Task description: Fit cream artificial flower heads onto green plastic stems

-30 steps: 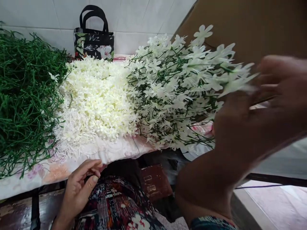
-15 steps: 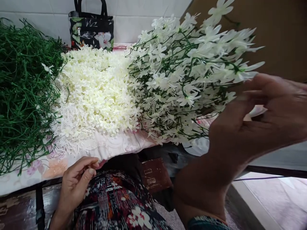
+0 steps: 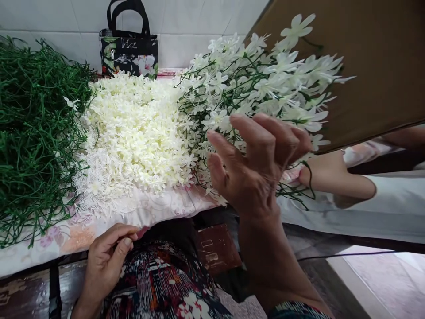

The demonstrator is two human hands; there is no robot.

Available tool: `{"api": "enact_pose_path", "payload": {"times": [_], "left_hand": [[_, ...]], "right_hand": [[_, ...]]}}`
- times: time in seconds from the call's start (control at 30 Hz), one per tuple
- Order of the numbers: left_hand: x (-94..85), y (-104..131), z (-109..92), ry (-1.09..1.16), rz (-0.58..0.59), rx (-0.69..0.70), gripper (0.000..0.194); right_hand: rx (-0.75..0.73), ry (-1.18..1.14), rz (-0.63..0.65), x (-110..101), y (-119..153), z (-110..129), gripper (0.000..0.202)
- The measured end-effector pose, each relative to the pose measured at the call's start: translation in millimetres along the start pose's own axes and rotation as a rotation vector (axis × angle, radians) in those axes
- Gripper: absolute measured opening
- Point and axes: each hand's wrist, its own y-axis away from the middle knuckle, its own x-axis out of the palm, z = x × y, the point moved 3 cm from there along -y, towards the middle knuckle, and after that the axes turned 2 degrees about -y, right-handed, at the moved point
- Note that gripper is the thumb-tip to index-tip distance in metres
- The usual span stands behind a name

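My right hand (image 3: pixel 255 164) is raised in front of the white flowers on green stems (image 3: pixel 229 88), its fingers apart and bent, with nothing visible between them. Near the cloth's front edge, my left hand (image 3: pixel 108 257) has thumb and fingertips together, beside a small pink bit at the cloth's edge; what it pinches, if anything, is too small to name. A pile of cream petals (image 3: pixel 139 128) lies in the middle. White thin stamens (image 3: pixel 96 177) lie at its lower left. Green stems (image 3: pixel 36 133) are heaped on the left.
A black floral bag (image 3: pixel 129 53) stands behind the petals against the tiled wall. A large brown panel (image 3: pixel 375 57) rises at the right. Below it another person's forearm (image 3: pixel 341 177) reaches in near the stemmed flowers. Patterned cloth (image 3: pixel 159 204) covers the table.
My right hand has moved left from the far right to in front of the stemmed flowers. The other person's forearm now shows at the right. My left hand has barely moved.
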Motion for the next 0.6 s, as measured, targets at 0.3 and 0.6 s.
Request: {"api": "enact_pose_path", "payload": {"times": [0.3, 0.6], "left_hand": [[0.9, 0.8, 1.2, -0.017, 0.01, 0.033, 0.016], [0.9, 0.6, 5.9, -0.054, 0.069, 0.077, 0.018]], "right_hand": [[0.301, 0.15, 0.043, 0.6, 11.5, -69.1, 0.032], [0.235, 0.182, 0.055, -2.5, 12.8, -65.2, 0.036]]}}
